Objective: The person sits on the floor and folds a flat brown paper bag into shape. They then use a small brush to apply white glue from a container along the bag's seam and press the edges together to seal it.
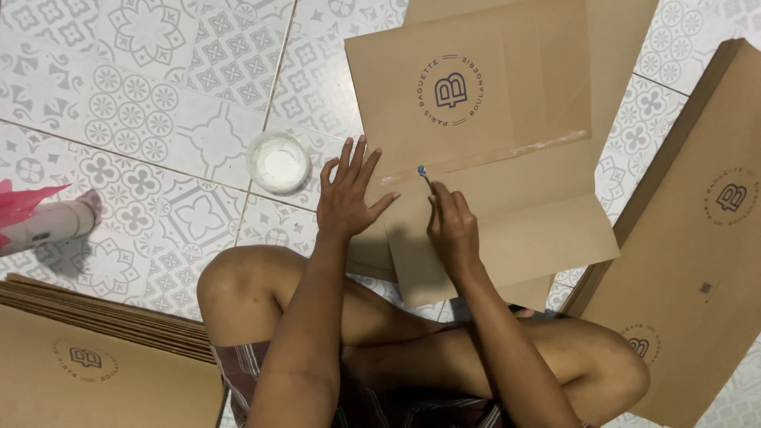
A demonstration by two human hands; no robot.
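**Gluing a cardboard flap on the tiled floor**

I am looking down from the head camera at a person sitting cross-legged on a patterned tiled floor (158, 143), with both hands working near the middle of the frame.

The left hand (347, 194) is lying flat with its fingers spread, pressing on the near left edge of a flattened cardboard box (491, 135) that is filling the upper middle of the frame. It is gripping nothing; the palm is simply resting on the board.

The right hand (452, 226) is closing around a thin brush (426, 179), whose small bluish tip is touching the cardboard just right of the left hand's fingertips. A pale shiny strip (507, 150) is running from that tip along the fold line toward the right side of the box. The two hands are sitting just beside each other but are not touching.

A round container of white paste (279, 162) is standing on the floor just left of the left hand, near the box's edge.

At the lower left a stack of flat cardboard sheets (95, 349) is lying beside the person's knee. At the right edge of the frame another flat cardboard piece (697, 238) is lying at an angle. At the far left, a pale roll with a pink piece (40, 218) is resting on the tiles, well apart from the hands.
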